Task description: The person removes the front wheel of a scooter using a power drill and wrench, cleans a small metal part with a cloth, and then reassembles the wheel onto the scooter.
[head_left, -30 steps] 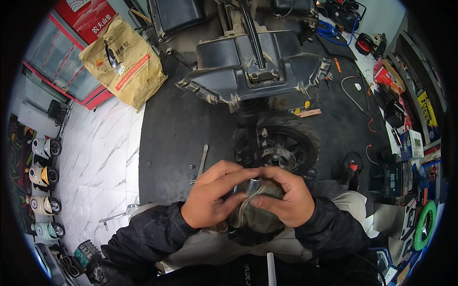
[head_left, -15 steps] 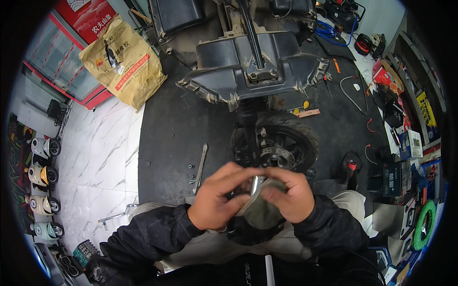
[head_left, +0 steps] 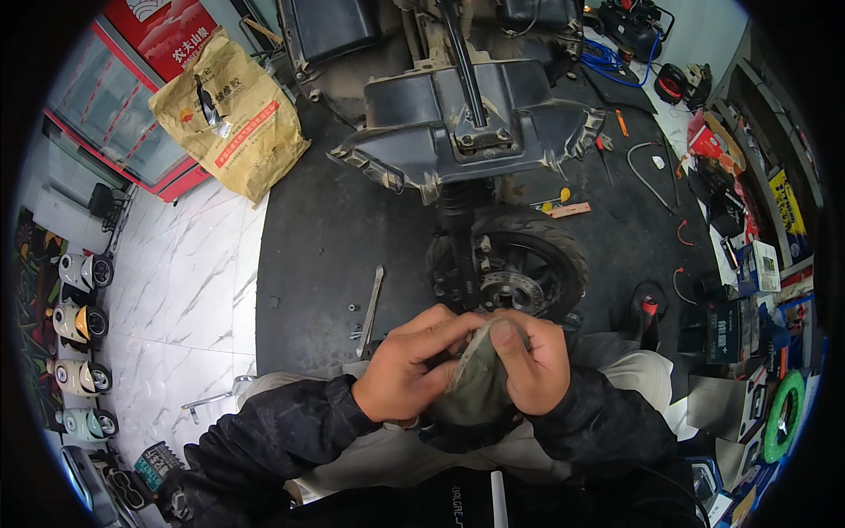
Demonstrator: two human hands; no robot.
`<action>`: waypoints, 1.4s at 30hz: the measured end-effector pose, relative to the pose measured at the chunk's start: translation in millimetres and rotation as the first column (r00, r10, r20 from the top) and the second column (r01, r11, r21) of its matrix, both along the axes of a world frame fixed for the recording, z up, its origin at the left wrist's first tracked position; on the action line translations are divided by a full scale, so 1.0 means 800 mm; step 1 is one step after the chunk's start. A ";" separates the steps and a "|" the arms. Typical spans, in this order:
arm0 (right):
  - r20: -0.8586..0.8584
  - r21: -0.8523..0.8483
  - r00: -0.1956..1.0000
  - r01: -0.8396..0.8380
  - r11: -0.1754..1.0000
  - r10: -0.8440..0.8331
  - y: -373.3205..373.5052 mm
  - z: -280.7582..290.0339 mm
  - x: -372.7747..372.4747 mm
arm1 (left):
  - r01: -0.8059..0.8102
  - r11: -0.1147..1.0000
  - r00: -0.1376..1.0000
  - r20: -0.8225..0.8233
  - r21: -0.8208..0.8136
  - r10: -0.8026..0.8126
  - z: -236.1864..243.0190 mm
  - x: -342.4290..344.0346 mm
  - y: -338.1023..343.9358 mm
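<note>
Workshop floor: white marble-look tile (head_left: 185, 290) on the left, dark grey mat (head_left: 326, 220) across the middle. Partly stripped vehicle with dusty black plastic body panels (head_left: 400, 106) at top centre, over the mat. Red-framed glass-door cabinet (head_left: 106, 114) upper left, on the tile. Large tan paper sack with a red stripe (head_left: 224, 180) just beside it, reaching over the mat edge. Black spoked wheel with a metal brake disc (head_left: 572, 251) below the panels, just beyond the hands. Bright green ring (head_left: 783, 416) far right, well apart from the work.

Olive-green cloth piece with a pale edge (head_left: 480, 392) is over the lap, between the knees. Both hands are close together, clamped on it: left hand (head_left: 405, 365) grips the left edge, fingers reaching over the top; right hand (head_left: 539, 365) pinches the top right, thumb flat on the near face. Can't tell if the fingertips touch.

Long silver metal wrench (head_left: 371, 308) lies on the mat, left of the wheel. Small metal cylinder (head_left: 354, 308) just left of the wrench.
</note>
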State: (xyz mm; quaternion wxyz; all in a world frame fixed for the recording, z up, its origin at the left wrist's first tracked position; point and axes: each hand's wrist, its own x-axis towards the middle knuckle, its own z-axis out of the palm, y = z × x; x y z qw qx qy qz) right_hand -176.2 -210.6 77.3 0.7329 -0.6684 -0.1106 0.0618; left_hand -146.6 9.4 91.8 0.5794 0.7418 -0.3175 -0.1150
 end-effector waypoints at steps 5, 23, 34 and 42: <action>0.006 0.116 0.992 -0.124 0.986 0.124 -0.003 0.003 0.002 | -0.086 0.996 0.996 -0.005 0.021 0.086 0.001 0.006 0.003; -0.022 0.104 0.992 -0.122 0.987 0.124 -0.008 -0.006 0.009 | -0.003 1.000 0.997 -0.082 0.017 0.004 0.001 0.011 -0.004; 0.165 -0.192 0.973 -0.130 0.973 0.163 -0.010 0.012 0.020 | -0.030 0.978 0.912 0.405 0.207 -0.058 0.016 0.021 0.015; 0.026 -0.093 0.995 -0.091 0.991 0.094 -0.009 0.004 0.015 | 0.103 0.992 0.991 0.078 0.075 -0.109 0.012 0.019 0.016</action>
